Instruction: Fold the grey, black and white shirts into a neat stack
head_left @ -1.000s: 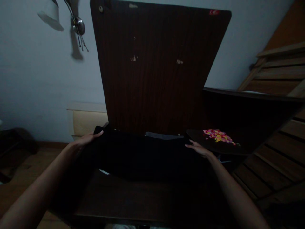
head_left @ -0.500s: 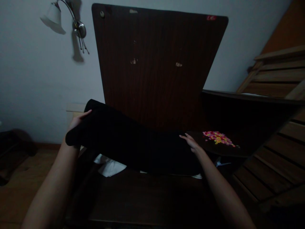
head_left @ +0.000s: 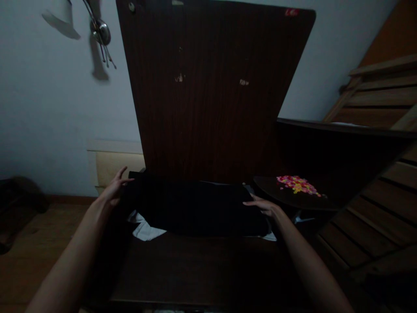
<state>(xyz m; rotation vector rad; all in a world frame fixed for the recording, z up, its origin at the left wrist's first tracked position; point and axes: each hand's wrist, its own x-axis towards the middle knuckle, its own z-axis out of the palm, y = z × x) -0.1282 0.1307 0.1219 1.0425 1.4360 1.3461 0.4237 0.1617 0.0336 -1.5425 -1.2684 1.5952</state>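
Observation:
A black cloth [head_left: 202, 208] lies stretched across the dark wooden chest, under the raised panel, too dark to show its folds. My left hand [head_left: 112, 191] is at the cloth's left end, its fingers apart and their tips touching or just beside the edge. At the right end, my right hand [head_left: 265, 206] rests on the cloth with fingers stretched out. White cloth [head_left: 146, 230] sticks out below the black one on the left, and a smaller white bit [head_left: 269, 237] shows on the right.
A dark brown panel [head_left: 211, 95] stands upright behind the cloth. To the right, a dark shelf has a pink and yellow flower decoration [head_left: 299, 184]. A wall lamp [head_left: 100, 32] hangs at upper left, and wooden slats [head_left: 381, 95] lean at the right.
The cloth's left end, earlier lifted in my left hand, has come down flat. My left hand has lowered and its fingers have opened. My right hand has shifted slightly down. The view has tilted downward a little.

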